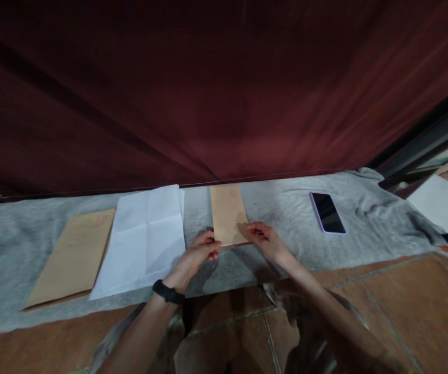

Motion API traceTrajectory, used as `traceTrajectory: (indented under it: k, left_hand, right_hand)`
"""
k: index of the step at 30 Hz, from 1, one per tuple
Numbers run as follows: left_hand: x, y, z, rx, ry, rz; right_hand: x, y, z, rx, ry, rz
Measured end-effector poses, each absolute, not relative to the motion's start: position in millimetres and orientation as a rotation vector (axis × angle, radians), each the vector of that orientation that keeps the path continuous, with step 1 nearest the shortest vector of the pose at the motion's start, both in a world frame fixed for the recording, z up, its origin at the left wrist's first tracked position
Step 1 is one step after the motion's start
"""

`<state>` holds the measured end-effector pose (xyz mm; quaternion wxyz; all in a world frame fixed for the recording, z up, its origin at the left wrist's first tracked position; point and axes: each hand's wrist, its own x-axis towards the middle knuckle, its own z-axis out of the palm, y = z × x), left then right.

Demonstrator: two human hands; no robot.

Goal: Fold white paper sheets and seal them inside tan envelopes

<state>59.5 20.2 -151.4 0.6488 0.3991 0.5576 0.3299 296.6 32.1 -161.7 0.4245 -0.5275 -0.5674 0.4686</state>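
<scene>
A small brown envelope lies in front of me on the grey cloth, a faint reddish mark near its far right corner. White shows along its near edge. My left hand, with a dark band on the wrist, pinches the near left corner between thumb and fingers. At the near right side, my right hand has its bent fingertips pressed together on the envelope's edge. To the left lie creased white paper sheets, and beyond them a stack of brown envelopes.
A phone in a lilac case rests on the grey cloth to the right. Dark red fabric hangs behind. Terracotta tiles run along the near side. A dark frame and a white sheet are at the far right.
</scene>
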Motion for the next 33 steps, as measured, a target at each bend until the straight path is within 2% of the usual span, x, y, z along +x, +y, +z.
traceTrajectory:
  k: [4, 12, 18, 26, 33]
  left_hand:
    - [56, 19, -153, 0.935, 1.291, 0.727]
    - [61, 13, -152, 1.029, 1.477, 0.71]
    - [59, 9, -145, 1.427, 1.839, 0.694]
    - [64, 2, -146, 2.04, 1.521, 0.737]
    - [66, 1, -150, 2.213, 1.594, 0.559]
  right_hand:
    - [288, 19, -160, -1.211, -1.816, 1.18]
    - [287, 15, -159, -1.154, -2.314, 0.786]
    - [285, 18, -157, -1.184, -2.4, 0.712]
    - [283, 19, -160, -1.22, -2.396, 0.645]
    - [279, 21, -160, -1.307, -2.351, 0.652]
